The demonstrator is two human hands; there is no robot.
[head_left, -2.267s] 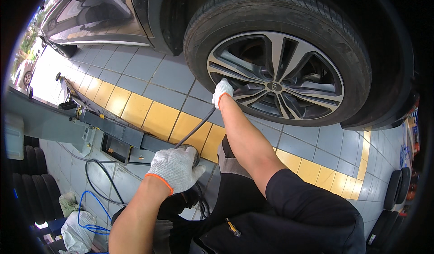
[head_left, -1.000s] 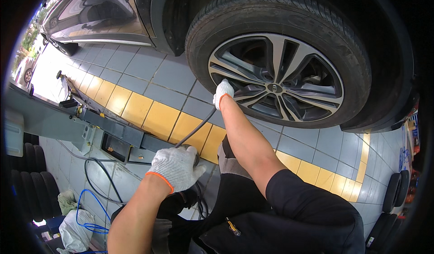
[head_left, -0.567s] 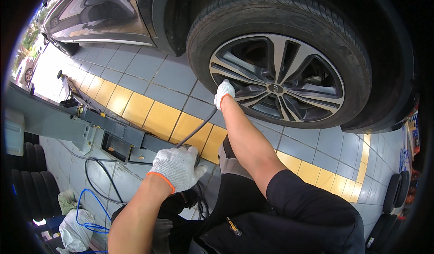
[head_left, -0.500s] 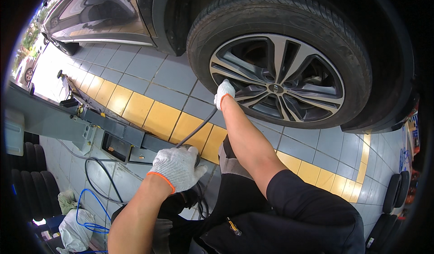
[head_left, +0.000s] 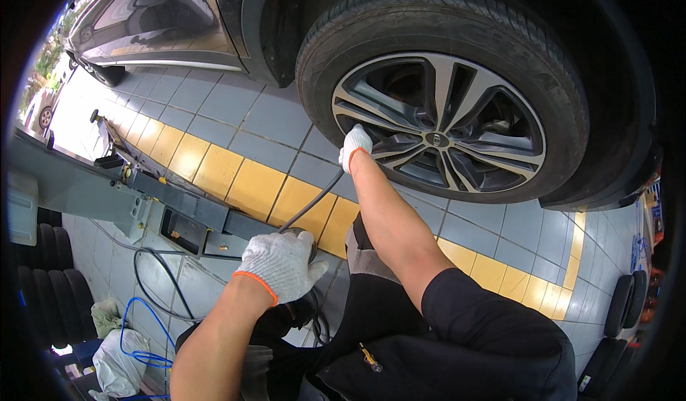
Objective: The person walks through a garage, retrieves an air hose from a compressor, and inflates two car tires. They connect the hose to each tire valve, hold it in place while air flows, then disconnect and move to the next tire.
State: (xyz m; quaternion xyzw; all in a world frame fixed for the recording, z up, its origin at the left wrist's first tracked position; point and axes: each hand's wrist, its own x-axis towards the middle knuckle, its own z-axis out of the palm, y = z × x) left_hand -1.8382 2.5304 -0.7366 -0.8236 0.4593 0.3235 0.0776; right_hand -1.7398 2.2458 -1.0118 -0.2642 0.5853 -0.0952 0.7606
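My right hand [head_left: 356, 146], in a white knit glove with an orange cuff, reaches out to the lower left edge of the wheel rim [head_left: 436, 124]. Its fingers are closed round the end of a black air hose [head_left: 312, 202]; the tip is hidden by the glove. The tyre [head_left: 325, 108] surrounds the silver and black spoked rim. Lower left, my left hand [head_left: 279, 265], gloved alike, is wrapped round a dark, round-edged tyre inflator [head_left: 310, 241], mostly covered by the hand. From there the hose runs up to my right hand.
A grey lift arm [head_left: 179, 204] lies on the tiles at left. Black cable [head_left: 139, 272] and a blue hose [head_left: 123, 329] loop over the floor. Stacked tyres [head_left: 53, 304] stand far left, more tyres [head_left: 622, 304] at right. The car body [head_left: 257, 29] overhangs above.
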